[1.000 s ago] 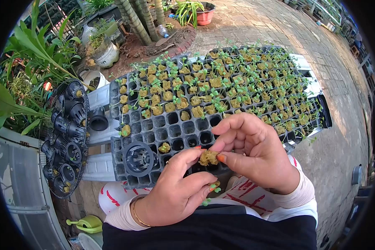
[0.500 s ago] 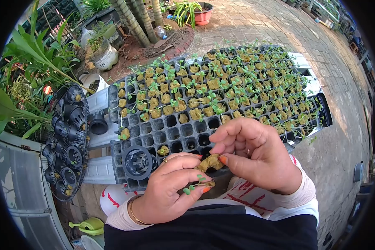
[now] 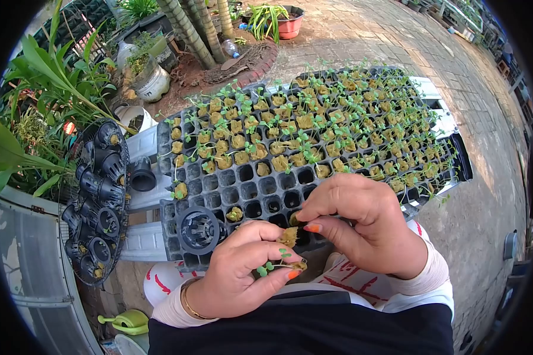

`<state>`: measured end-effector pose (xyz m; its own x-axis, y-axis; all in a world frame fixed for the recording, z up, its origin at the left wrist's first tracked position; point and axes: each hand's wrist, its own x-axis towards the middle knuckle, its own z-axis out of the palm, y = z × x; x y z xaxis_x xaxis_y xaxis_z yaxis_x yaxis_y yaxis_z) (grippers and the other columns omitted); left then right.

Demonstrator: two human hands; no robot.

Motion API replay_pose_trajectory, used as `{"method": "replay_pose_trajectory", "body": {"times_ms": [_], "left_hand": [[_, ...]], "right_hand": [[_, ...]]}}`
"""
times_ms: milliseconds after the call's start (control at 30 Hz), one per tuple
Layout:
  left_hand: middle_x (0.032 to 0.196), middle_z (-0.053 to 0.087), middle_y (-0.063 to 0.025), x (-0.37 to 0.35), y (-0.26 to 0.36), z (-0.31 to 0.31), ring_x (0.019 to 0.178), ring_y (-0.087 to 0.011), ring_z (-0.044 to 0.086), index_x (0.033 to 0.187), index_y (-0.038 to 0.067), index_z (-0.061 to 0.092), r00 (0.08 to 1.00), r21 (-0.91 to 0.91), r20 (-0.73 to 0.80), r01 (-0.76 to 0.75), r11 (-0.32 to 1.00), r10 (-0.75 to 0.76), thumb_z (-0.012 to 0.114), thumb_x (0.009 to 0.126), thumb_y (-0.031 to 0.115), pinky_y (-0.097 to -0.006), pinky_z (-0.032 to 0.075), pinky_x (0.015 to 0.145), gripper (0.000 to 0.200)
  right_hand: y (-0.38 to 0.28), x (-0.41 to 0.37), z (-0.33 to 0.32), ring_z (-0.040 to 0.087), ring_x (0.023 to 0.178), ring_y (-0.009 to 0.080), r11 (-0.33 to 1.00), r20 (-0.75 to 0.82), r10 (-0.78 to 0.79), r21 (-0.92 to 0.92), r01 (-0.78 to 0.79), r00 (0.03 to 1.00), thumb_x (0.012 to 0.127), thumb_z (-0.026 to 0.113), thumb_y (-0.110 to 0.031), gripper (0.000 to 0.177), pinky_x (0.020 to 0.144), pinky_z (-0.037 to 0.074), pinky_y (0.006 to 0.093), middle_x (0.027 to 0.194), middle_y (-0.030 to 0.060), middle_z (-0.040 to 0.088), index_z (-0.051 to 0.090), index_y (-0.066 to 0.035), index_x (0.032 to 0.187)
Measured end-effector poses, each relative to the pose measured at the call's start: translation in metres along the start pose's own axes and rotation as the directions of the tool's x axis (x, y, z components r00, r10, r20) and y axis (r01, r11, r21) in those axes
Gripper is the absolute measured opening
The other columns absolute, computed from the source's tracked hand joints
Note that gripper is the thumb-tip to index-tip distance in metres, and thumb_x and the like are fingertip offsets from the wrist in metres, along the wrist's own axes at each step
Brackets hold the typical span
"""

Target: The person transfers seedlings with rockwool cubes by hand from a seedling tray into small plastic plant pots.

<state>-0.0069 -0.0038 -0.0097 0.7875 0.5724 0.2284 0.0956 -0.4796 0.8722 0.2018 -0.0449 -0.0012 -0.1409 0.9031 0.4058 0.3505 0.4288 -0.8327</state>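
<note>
My left hand [image 3: 240, 266] is closed, pinching a small green seedling [image 3: 272, 268] by its brown root plug between thumb and finger. A torn piece of tan, spongy growing medium [image 3: 289, 236] also sits between its fingers. My right hand [image 3: 361, 228] is closed too, its thumb and fingertips pinching a smaller scrap of the same medium [image 3: 294, 219], partly hidden. Both hands are over the near edge of a black seedling tray [image 3: 228, 193]. An empty-looking black net pot [image 3: 196, 229] rests on the tray beside my left hand.
Many seedlings in tan plugs fill the far cells of the trays, which lie on a white slatted stand [image 3: 142, 241]. Left of it, a black wire basket [image 3: 126, 195] holds several net pots; another net pot [image 3: 142, 174] lies nearby. A green watering can [image 3: 127, 321] is on the ground.
The tan medium that spanned both hands has come apart. One piece stays in my left hand, and my right hand has drawn slightly away with a scrap.
</note>
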Motion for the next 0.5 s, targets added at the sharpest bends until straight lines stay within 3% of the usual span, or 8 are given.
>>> {"method": "replay_pose_trajectory", "body": {"times_ms": [100, 133, 200, 500], "left_hand": [[0.091, 0.054, -0.0110, 0.000, -0.001, 0.001, 0.079, -0.0219, 0.054, 0.088, 0.003, 0.065, 1.000, 0.006, 0.006, -0.030, 1.000, 0.030, 0.071, 0.069, 0.003, -0.0285, 0.045, 0.064, 0.019], [0.091, 0.054, -0.0110, 0.000, -0.001, 0.001, 0.079, -0.0222, 0.054, 0.087, 0.003, 0.065, 0.999, 0.007, 0.006, -0.040, 0.999, 0.040, 0.071, 0.069, 0.003, -0.0289, 0.045, 0.065, 0.019], [0.091, 0.054, -0.0112, 0.001, 0.000, 0.001, 0.079, -0.0233, 0.054, 0.087, 0.003, 0.065, 0.999, 0.024, 0.005, -0.049, 0.999, 0.049, 0.071, 0.069, 0.003, -0.0298, 0.045, 0.066, 0.019], [0.093, 0.054, -0.0114, 0.000, 0.000, 0.004, 0.085, -0.0292, 0.054, 0.086, 0.002, 0.062, 0.994, 0.157, -0.027, -0.103, 0.982, 0.109, 0.072, 0.066, 0.002, -0.0354, 0.044, 0.074, 0.022]], "right_hand": [[-0.007, 0.001, -0.002, 0.058, 0.069, 0.0281, 0.998, 0.123, -0.046, 0.055, 0.039, 0.991, 0.071, 0.063, 0.002, 0.016, 0.060, 0.047, 0.0345, 0.077, 0.0110, 0.057, 0.064, -0.001, 0.086], [-0.007, 0.000, 0.000, 0.058, 0.069, 0.0281, 0.998, 0.122, -0.048, 0.054, 0.041, 0.991, 0.071, 0.063, 0.002, 0.016, 0.060, 0.047, 0.0345, 0.077, 0.0110, 0.057, 0.064, -0.001, 0.086], [-0.007, -0.003, 0.006, 0.056, 0.069, 0.0275, 0.985, 0.109, -0.110, -0.123, 0.123, 0.988, 0.069, 0.064, 0.001, 0.016, 0.060, 0.046, 0.0347, 0.079, 0.0107, 0.056, 0.063, -0.001, 0.085], [-0.009, -0.005, 0.012, 0.054, 0.067, 0.0269, 0.952, 0.052, -0.188, -0.234, 0.195, 0.981, 0.068, 0.066, 0.000, 0.018, 0.057, 0.045, 0.0341, 0.079, 0.0113, 0.054, 0.062, 0.001, 0.086]]}}
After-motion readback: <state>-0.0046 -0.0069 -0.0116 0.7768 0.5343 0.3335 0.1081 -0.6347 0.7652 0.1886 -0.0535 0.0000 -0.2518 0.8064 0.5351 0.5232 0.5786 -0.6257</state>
